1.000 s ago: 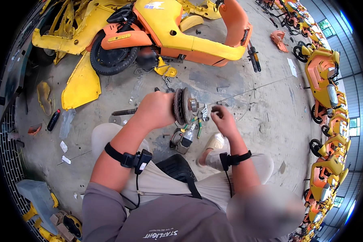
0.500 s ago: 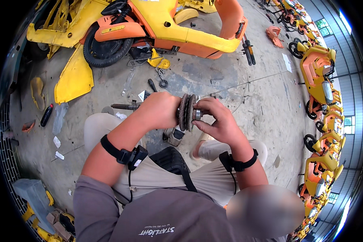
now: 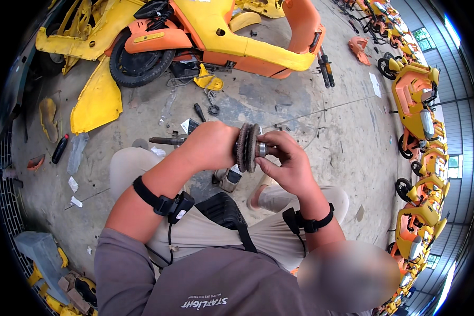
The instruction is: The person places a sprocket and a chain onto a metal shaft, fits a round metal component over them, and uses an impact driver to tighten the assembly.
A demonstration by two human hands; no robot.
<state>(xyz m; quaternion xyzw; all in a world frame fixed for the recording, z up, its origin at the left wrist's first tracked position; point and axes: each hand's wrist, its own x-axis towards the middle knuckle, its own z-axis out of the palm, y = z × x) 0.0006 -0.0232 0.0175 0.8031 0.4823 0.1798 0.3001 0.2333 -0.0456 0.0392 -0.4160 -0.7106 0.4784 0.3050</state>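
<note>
My left hand (image 3: 211,143) is closed around a dark metal shaft (image 3: 166,140), whose end sticks out to its left. On the other side of that fist sits a stack of dark toothed gears (image 3: 247,148), on edge and greasy-looking. My right hand (image 3: 288,160) pinches a short silver collar (image 3: 261,149) against the gears' right face, thumb below and fingers above. The collar touches the gear stack; whether it sits on the shaft is hidden. Both hands are above the floor, between my knees.
A yellow and orange scooter (image 3: 237,47) lies on its side ahead. On the floor are a black-handled screwdriver (image 3: 199,112), a chain with a small sprocket (image 3: 213,109), a dark bottle (image 3: 60,149) and a yellow panel (image 3: 96,105). Rows of scooters (image 3: 416,100) line the right.
Both hands and the gear shaft have shifted slightly to the right. The gear stack has turned a little, showing more of its toothed rim. Both grips stay the same.
</note>
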